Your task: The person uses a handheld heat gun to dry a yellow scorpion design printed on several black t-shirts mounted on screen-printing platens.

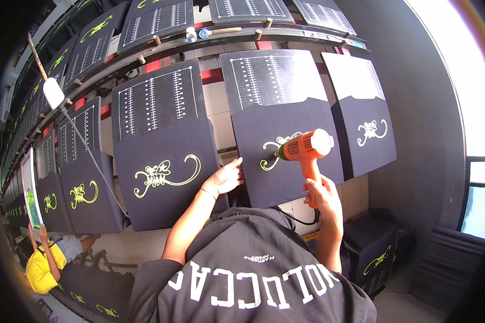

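Note:
My right hand is wrapped round the handle of an orange heat gun. Its dark nozzle points left, over the pale yellow-green scroll print and hides part of it. That print is on a black fabric piece stretched over the lower half of a tilted board. My left hand is at the left edge of this fabric, thumb and fingers closed on the edge; the fingertips are partly hidden. Left of it, a second board carries another black fabric piece with the same print.
More printed fabric pieces lie on boards to both sides and in a row behind a dark rail. A cable hangs from the heat gun. At lower left, a person in yellow holds a framed screen. A dark wall stands right.

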Available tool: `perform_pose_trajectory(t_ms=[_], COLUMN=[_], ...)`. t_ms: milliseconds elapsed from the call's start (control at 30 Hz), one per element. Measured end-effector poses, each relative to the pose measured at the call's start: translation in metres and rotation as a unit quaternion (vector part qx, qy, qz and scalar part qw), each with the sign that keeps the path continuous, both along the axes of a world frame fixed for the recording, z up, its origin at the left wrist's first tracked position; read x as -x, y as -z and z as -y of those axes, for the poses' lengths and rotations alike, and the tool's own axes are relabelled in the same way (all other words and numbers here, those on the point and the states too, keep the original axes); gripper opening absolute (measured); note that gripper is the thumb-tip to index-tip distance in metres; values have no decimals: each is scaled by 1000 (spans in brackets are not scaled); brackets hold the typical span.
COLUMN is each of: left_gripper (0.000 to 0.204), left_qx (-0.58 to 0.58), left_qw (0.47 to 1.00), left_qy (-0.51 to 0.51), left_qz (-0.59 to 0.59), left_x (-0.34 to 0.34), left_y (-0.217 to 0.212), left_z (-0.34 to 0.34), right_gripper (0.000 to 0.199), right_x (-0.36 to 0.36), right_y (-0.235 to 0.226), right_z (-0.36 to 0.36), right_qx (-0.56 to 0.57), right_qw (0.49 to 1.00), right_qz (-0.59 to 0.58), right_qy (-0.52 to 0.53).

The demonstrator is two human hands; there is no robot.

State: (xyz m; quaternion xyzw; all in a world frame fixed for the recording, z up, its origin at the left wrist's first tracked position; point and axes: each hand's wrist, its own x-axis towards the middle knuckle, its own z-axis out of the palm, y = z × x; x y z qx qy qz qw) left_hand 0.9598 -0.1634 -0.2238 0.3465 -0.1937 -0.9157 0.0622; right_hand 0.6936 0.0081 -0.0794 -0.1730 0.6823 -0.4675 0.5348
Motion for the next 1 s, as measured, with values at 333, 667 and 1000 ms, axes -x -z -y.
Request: perform_pose_trajectory(t_ms=[333, 667, 1000], left_gripper=[76, 88, 90], left_qx=[-6, 2, 6], left_qw=[999, 997, 997], left_qy=[39, 47, 56], left_qz=[-33, -53, -44], left_x=[3, 8, 8], left_y=[6, -10, -10], left_z=[-10, -8, -7], right_gripper=[24, 25, 30], right_x=[-5, -3, -9], right_y=[-2, -2, -13], right_z=[23, 35, 44], right_qx=[12, 4, -9], right_qw=[1000, 999, 997], right_qz=[-3, 3, 2], right_qy=[-14, -48, -80])
